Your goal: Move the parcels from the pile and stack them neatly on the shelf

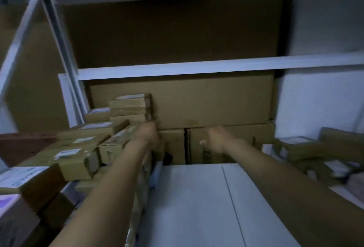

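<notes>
Several brown taped parcels with white labels are stacked on the left of the white shelf [197,197]. A back stack [130,105] stands against large cardboard boxes, and nearer parcels [78,148] lie in front of it. My left hand [147,136] reaches the right end of this stack, fingertips at the lowest parcel of the back stack. The blur hides whether those fingers curl round anything. My right hand [215,138] is held out over the shelf beside a large box [226,134], fingers forward, thumb out, holding nothing.
A white shelf rail [197,67] runs above, with a wide cardboard sheet behind it. A white upright post [65,65] slants at the left. More loose parcels [307,146] lie jumbled at the right edge. The scene is dim and blurred.
</notes>
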